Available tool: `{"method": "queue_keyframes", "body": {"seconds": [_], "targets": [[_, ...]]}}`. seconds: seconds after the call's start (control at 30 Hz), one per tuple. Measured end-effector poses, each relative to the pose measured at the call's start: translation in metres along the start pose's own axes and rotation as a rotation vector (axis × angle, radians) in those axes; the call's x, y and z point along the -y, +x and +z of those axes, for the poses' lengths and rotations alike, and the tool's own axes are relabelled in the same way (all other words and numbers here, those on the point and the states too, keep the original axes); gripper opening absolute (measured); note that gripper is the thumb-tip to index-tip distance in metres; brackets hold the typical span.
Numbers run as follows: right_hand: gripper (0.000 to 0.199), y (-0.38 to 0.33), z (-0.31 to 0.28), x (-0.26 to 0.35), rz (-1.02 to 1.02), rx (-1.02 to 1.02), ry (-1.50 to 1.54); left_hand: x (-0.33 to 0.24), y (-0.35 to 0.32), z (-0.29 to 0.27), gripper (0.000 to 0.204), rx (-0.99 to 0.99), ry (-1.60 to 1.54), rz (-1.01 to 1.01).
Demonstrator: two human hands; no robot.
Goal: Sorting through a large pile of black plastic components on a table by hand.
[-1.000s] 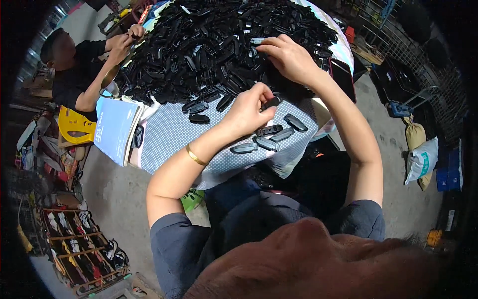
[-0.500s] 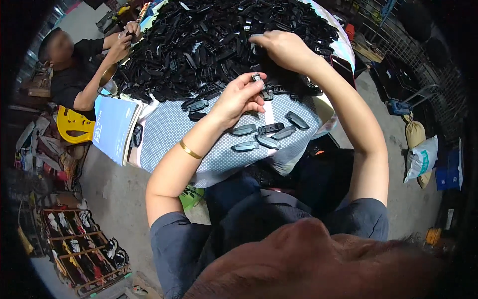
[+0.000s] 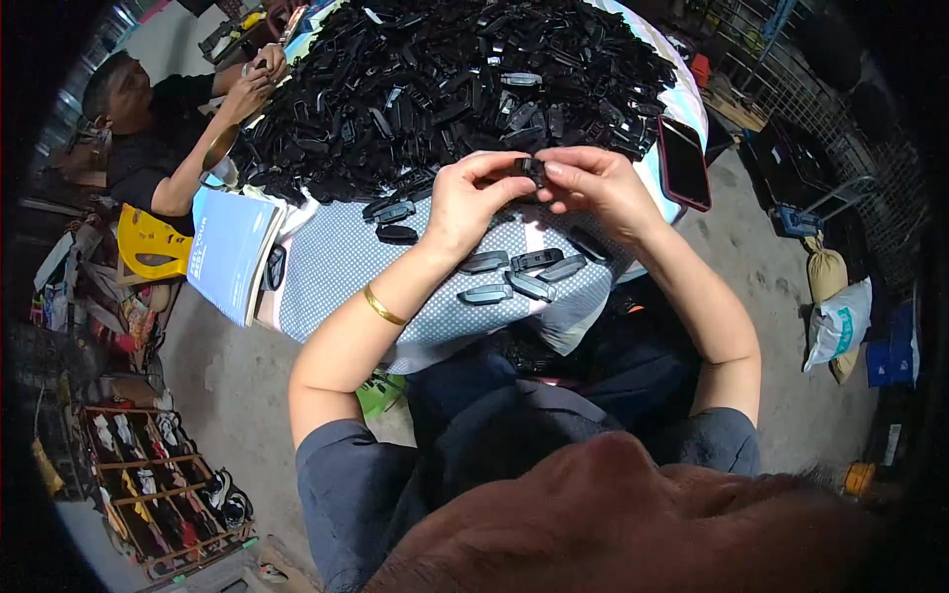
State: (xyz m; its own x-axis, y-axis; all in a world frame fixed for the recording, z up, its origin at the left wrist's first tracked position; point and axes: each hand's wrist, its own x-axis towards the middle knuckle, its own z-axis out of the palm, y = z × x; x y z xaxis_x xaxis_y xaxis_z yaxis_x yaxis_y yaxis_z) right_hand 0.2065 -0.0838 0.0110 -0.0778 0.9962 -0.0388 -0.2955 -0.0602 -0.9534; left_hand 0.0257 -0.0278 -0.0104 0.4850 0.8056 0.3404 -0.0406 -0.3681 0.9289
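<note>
Above cloth, left hand [image 3: 473, 203] now meets right hand [image 3: 593, 186].

A heap of small parts [image 3: 445, 89] lay on the far half of the table [image 3: 336, 267]. Nearer the person, a short row of parts [image 3: 522, 277] lay on the cloth. A phone [image 3: 684, 163] rested at the table's right edge, a booklet [image 3: 229, 252] at its left.

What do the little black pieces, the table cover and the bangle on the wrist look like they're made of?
Small black part between left hand and right hand: probably moulded plastic, with a dull sheen like the pile.
Table cover: seemingly woven cloth, dotted grey, draping at the edge.
Bangle: likely metal, shiny gold-coloured.
</note>
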Motion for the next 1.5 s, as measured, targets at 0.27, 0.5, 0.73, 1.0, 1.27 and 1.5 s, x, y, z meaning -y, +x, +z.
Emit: {"method": "queue_keyframes", "body": {"seconds": [0.27,0.5,0.73,1.0,1.27,1.5], "targets": [[0.019,-0.002,0.007,-0.02,-0.264,-0.076,-0.282,-0.011,-0.006,0.006,0.029,0.001,-0.134,-0.156],[0.026,0.002,0.01,-0.02,-0.311,-0.098,-0.654,-0.008,-0.001,0.003,0.028,0.043,-0.559,-0.18],[0.018,-0.005,0.017,-0.015,-0.51,-0.023,-0.963,-0.003,-0.001,-0.005,0.026,0.121,-0.348,-0.044],[0.018,-0.005,0.022,-0.028,-0.381,-0.074,-0.742,-0.002,-0.005,-0.006,0.025,0.078,-0.258,-0.084],[0.033,-0.002,-0.02,0.011,-0.412,0.195,-1.353,-0.018,0.007,-0.008,0.024,0.123,0.023,0.052],[0.031,0.003,-0.017,0.03,-0.186,0.459,-1.381,-0.001,-0.003,0.004,0.035,0.229,1.057,0.429]]}}
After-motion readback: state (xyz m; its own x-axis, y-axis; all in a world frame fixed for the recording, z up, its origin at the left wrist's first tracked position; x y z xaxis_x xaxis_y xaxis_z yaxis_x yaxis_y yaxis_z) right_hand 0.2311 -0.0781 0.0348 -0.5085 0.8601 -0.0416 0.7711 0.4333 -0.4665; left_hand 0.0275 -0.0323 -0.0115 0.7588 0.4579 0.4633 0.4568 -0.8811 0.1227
